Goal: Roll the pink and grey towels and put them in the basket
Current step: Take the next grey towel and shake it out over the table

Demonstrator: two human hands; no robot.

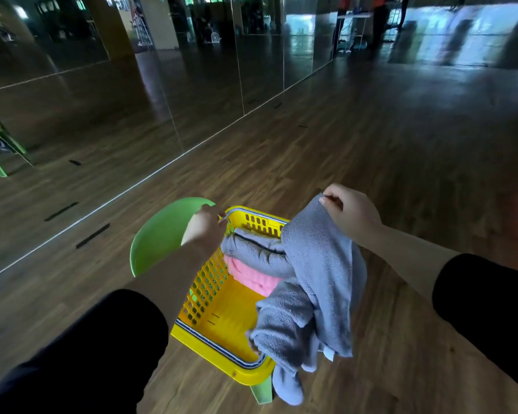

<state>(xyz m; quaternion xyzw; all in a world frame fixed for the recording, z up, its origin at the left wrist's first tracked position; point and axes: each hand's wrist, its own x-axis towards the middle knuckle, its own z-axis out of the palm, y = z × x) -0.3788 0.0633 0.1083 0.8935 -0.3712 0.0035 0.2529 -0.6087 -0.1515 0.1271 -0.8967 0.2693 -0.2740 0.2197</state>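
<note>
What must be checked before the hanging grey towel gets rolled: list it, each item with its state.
1. Right hand pinches the loose grey towel by a corner: ok.
2. That towel rolled: not ok, it hangs open over the basket rim.
3. Pink towel inside basket: ok.
4. Left hand holds the far rim: ok.
5. Bare floor free in basket: ok.
6. Basket steady on green chair: cannot tell.

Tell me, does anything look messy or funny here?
Yes. The loose grey towel is not rolled: the right hand pinches its corner, and it dangles over the rim of the yellow basket and down past it. The pink towel and a second grey towel lie neatly inside.
</note>
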